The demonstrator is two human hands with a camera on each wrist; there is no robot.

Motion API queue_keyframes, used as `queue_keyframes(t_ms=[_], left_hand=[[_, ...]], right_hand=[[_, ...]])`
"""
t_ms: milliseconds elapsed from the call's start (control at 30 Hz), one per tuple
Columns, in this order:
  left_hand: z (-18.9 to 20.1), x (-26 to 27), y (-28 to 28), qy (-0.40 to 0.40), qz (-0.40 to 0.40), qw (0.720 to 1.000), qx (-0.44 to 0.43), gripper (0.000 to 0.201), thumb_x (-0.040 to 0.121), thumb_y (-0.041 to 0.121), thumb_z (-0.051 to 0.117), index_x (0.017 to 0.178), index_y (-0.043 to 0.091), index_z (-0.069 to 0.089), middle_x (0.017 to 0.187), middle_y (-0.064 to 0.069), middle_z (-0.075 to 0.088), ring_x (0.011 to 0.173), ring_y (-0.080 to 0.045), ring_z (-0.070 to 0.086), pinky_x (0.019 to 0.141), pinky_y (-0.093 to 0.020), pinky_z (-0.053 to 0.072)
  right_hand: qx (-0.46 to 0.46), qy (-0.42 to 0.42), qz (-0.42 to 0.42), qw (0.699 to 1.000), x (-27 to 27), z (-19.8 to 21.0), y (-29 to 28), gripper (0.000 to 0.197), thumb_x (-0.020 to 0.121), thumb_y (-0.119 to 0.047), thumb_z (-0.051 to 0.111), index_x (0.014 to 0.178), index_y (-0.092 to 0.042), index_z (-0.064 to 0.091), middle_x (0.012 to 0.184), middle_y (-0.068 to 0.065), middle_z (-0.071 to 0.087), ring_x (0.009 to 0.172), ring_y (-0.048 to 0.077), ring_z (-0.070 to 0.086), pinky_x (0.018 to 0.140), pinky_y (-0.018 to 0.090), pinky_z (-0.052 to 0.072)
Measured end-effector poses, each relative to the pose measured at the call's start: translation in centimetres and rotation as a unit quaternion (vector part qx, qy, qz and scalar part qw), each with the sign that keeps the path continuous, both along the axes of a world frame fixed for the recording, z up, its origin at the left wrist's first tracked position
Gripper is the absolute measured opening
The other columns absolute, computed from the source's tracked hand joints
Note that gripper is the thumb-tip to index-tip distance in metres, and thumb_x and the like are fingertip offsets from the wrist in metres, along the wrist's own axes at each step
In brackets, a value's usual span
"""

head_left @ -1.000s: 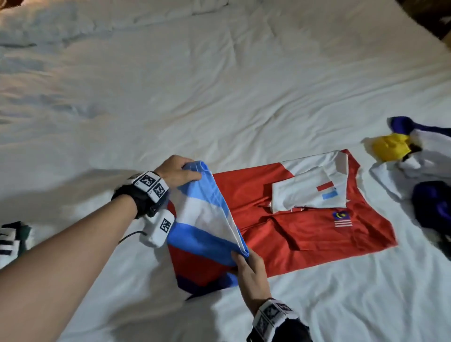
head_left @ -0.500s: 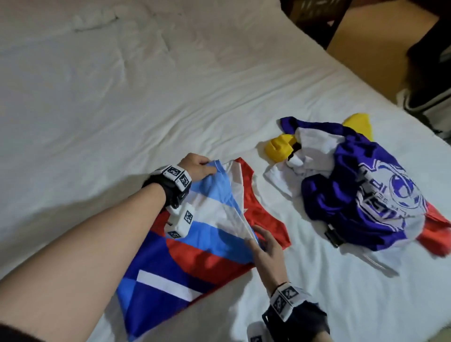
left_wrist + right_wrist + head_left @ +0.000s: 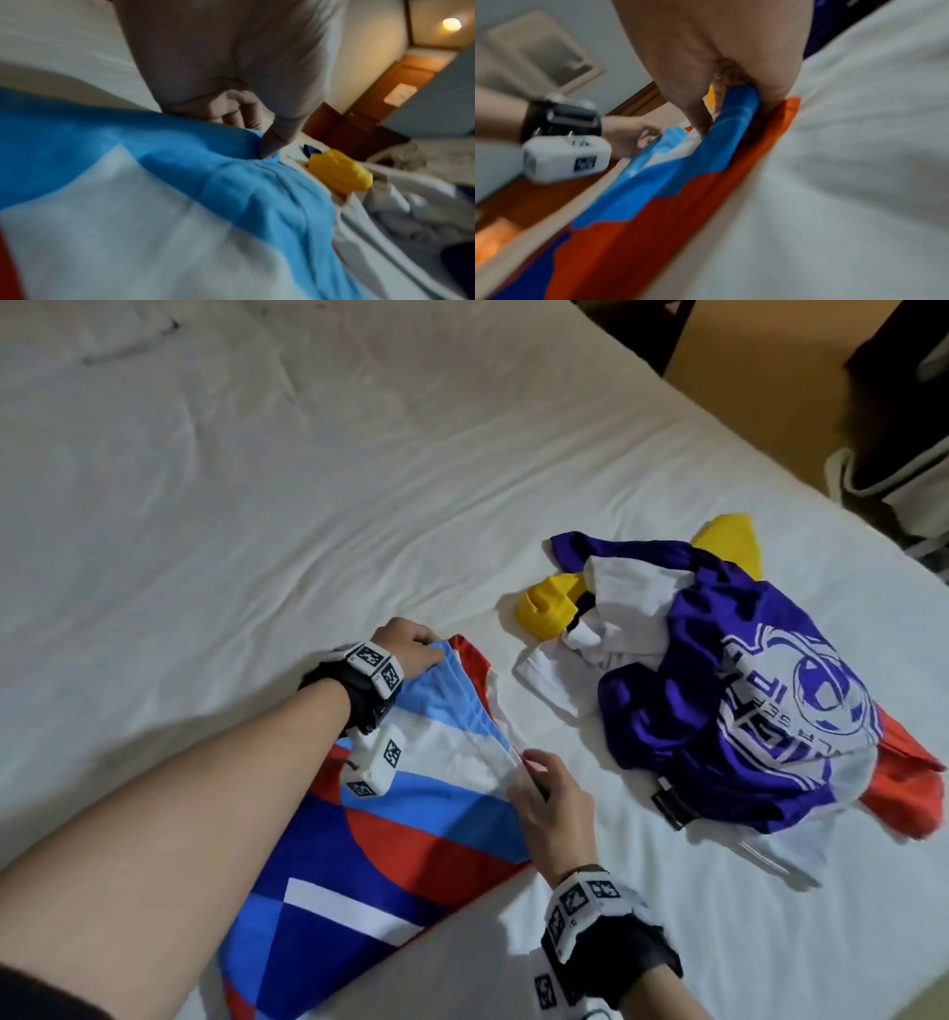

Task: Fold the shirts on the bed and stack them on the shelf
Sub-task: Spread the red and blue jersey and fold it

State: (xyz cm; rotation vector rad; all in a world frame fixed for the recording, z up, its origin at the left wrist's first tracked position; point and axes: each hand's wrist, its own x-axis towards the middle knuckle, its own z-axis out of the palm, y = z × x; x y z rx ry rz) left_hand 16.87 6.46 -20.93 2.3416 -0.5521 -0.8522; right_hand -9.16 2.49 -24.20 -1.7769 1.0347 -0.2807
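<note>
Both my left hand (image 3: 405, 645) and right hand (image 3: 552, 801) pinch the shirt's (image 3: 390, 819) folded edge, pile of shirts (image 3: 719, 701) just beside, open bed (image 3: 231, 505) beyond.

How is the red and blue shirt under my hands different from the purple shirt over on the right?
The red and blue shirt lies flat with a straight folded edge; the purple shirt is crumpled in a pile with other clothes. The left hand and right hand both grip the first; nothing touches the second. The first has plain colour blocks, the second a white printed emblem. Both lie on the bed.
</note>
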Motion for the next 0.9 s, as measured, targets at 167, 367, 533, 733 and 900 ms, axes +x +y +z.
queue_keyframes(t_ms=[167,367,533,733,900], left_hand=[[-0.4,-0.2,-0.8,-0.027,0.009,1.0,0.004,0.01,0.083,0.012,0.065,0.089,0.014,0.072,0.08,-0.004,0.067,0.079,-0.02,0.061,0.072,-0.026,0.047],[0.1,-0.7,2.2,-0.053,0.035,0.997,-0.041,0.037,0.079,0.022,0.075,0.115,0.016,0.069,0.107,-0.005,0.072,0.101,-0.019,0.066,0.098,-0.027,0.047],[0.5,-0.4,9.7,-0.06,0.028,0.995,0.076,0.043,0.07,0.041,0.06,0.104,0.018,0.07,0.104,-0.006,0.071,0.101,-0.027,0.064,0.089,-0.032,0.049],[-0.3,0.3,17.5,-0.068,0.072,0.985,0.141,0.024,0.071,0.041,0.058,0.086,0.023,0.063,0.089,-0.004,0.068,0.088,-0.028,0.062,0.077,-0.029,0.046],[-1.2,0.5,22.2,-0.103,0.081,0.984,0.117,0.009,0.08,0.026,0.067,0.086,0.019,0.068,0.08,-0.004,0.066,0.081,-0.026,0.061,0.072,-0.026,0.042]], right_hand=[[-0.038,0.007,0.015,0.999,-0.4,-0.3,0.0,0.045,0.08,0.002,0.053,0.116,-0.025,0.059,0.095,0.0,0.074,0.089,0.023,0.067,0.078,0.035,0.053],[-0.201,0.173,-0.022,0.964,-2.6,0.6,2.4,0.069,0.082,-0.035,0.068,0.142,-0.016,0.041,0.143,0.004,0.043,0.128,0.028,0.04,0.101,0.046,0.032],[-0.066,0.067,-0.187,0.978,-4.2,0.5,6.6,0.071,0.069,-0.052,0.054,0.119,-0.001,0.05,0.108,0.017,0.056,0.102,0.032,0.047,0.091,0.044,0.04],[0.265,0.015,-0.293,0.918,-2.8,0.1,14.7,0.027,0.077,-0.033,0.074,0.091,-0.019,0.055,0.074,0.001,0.065,0.067,0.021,0.063,0.08,0.043,0.049],[0.354,0.069,-0.175,0.916,0.0,-1.0,22.7,0.03,0.078,-0.035,0.078,0.079,-0.008,0.065,0.076,0.006,0.07,0.075,0.022,0.067,0.078,0.038,0.055]])
